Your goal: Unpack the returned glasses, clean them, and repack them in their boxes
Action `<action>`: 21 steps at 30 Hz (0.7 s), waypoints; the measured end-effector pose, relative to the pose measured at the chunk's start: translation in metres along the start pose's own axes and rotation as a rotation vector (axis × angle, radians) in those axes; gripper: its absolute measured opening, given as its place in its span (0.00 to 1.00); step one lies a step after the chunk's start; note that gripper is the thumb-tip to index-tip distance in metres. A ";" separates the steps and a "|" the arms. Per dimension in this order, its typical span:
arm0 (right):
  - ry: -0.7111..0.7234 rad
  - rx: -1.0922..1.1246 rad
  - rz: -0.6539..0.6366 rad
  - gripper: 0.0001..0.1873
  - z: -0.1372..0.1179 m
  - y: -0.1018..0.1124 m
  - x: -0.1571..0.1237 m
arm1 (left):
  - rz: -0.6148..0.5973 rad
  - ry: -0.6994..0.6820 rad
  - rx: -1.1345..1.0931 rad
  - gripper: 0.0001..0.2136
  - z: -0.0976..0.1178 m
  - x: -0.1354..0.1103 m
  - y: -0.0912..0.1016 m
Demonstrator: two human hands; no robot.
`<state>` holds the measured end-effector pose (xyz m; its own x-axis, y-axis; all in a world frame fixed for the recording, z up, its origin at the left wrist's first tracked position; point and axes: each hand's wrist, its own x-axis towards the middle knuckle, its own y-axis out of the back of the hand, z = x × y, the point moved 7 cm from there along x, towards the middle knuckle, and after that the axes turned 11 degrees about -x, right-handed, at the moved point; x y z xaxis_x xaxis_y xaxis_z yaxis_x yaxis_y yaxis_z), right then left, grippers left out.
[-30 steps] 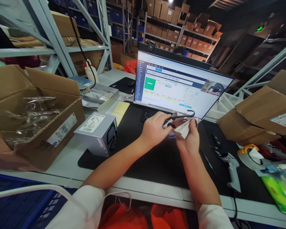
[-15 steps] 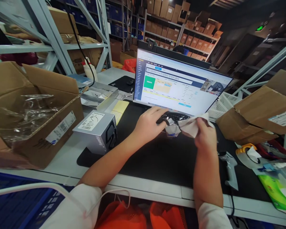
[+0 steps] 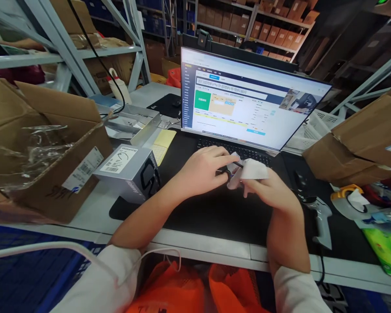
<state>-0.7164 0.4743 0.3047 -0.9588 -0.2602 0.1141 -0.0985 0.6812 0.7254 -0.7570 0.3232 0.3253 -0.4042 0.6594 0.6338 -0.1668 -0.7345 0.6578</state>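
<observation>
Over the black desk mat [image 3: 198,221], my left hand [image 3: 203,171] pinches a black, curved, band-like thing [image 3: 224,173], most of which is hidden by fingers and cloth. A thin white wipe [image 3: 254,169] is gripped in my right hand [image 3: 269,187] and pressed around the far end of the black thing. Both hands meet in front of the keyboard [image 3: 215,145]. To the left of my left forearm stands a grey box [image 3: 127,174] with a white label that shows a drawing of a looped headset.
A monitor [image 3: 241,95] stands behind the keyboard. On the left sits an open carton [image 3: 81,174] with clear plastic inside; near it lie yellow notes [image 3: 163,145]. A barcode scanner [image 3: 322,221], mouse [image 3: 300,178], tape roll [image 3: 348,198] and green packet [image 3: 386,248] lie at right.
My right hand has turned and moved in closer to my left, bringing the wipe against the black thing. The view has tipped slightly down, showing more of the keyboard.
</observation>
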 end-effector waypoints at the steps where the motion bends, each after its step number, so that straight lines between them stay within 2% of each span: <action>1: -0.019 0.001 -0.014 0.13 0.000 -0.004 0.003 | -0.008 -0.005 0.019 0.19 0.001 0.000 -0.003; 3: -0.034 0.026 0.014 0.12 0.000 -0.005 0.007 | 0.007 -0.015 0.062 0.20 0.002 0.001 -0.007; 7: 0.005 0.227 0.063 0.18 0.007 0.001 0.008 | 0.151 -0.016 0.051 0.21 -0.001 0.002 -0.004; 10: -0.017 0.336 -0.014 0.16 0.014 0.000 0.008 | 0.191 -0.032 0.004 0.18 -0.003 0.001 -0.003; 14: -0.082 0.305 -0.209 0.11 0.018 -0.011 0.010 | 0.167 -0.076 0.051 0.15 -0.001 0.001 -0.007; 17: -0.099 0.313 -0.216 0.14 0.023 -0.012 0.011 | 0.143 -0.049 0.076 0.15 -0.003 0.002 -0.010; 21: -0.007 0.463 -0.170 0.22 0.027 -0.008 0.012 | 0.193 -0.024 0.065 0.16 -0.007 0.002 -0.007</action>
<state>-0.7339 0.4838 0.2819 -0.9205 -0.3904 0.0148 -0.3601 0.8626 0.3554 -0.7631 0.3282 0.3193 -0.4015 0.5120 0.7594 -0.0300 -0.8361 0.5478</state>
